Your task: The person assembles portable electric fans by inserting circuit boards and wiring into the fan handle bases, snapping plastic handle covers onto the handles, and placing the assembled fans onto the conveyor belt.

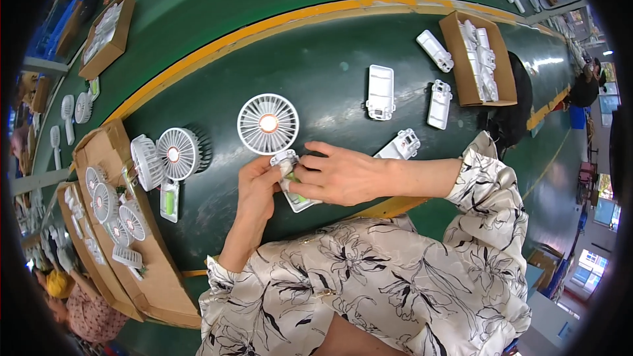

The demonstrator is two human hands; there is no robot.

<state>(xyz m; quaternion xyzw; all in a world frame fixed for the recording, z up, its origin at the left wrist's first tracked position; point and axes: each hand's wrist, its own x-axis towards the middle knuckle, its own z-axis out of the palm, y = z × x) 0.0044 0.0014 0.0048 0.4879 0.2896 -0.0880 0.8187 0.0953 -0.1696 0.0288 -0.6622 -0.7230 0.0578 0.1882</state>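
A white handheld fan lies in front of me, its round grille [268,124] facing up and its handle [302,207] pointing toward my body. The handle's back is off and a green battery shows inside. My left hand [256,188] pinches the handle's neck just below the grille. From the right, my right hand [346,173] closes its fingers over the same handle; its fingertips hide what they press on. Beside my right wrist lies a white handle shell [399,146], partly covered by the forearm.
White shells [380,92] lie on the green table at right, near a cardboard box [497,102] of white parts. Left are two fans [174,153] and a large carton [161,283] holding several more. A yellow-edged belt [217,10] carrying fan parts runs beyond. A person [89,306] sits far left.
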